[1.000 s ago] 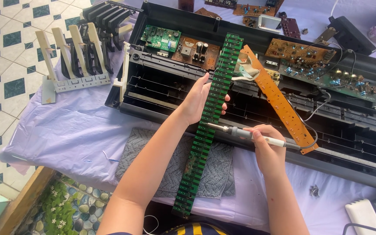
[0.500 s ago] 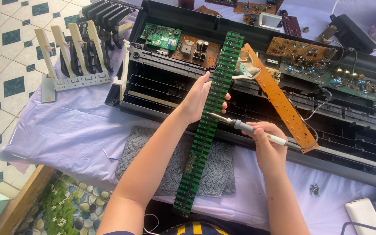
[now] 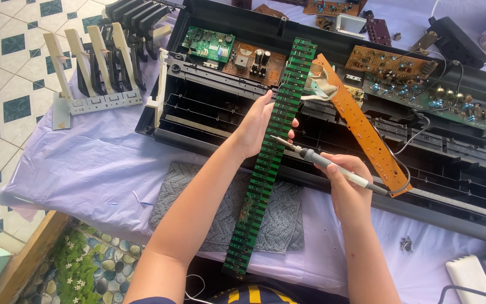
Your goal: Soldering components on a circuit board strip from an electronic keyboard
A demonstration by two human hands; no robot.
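Head view: long green board (image 3: 266,157) slanting down the middle of the frame. Left hand (image 3: 260,126) gripping its edge, fingers curled. Right hand (image 3: 347,183) pinching soldering iron (image 3: 327,164), tip touching board. Best kept steady, tip on 1 spot only.

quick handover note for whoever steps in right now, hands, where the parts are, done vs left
Left hand: steadies the long green circuit board from its left side.
Right hand: grips the soldering iron, tip at the board's middle.
Board runs diagonally from the open black keyboard case down over the grey towel. Orange board strip lies across the case to the right.
Done: case opened, key sections removed and set aside at left.
Left: soldering in hand; boards and keys are still out of the case.
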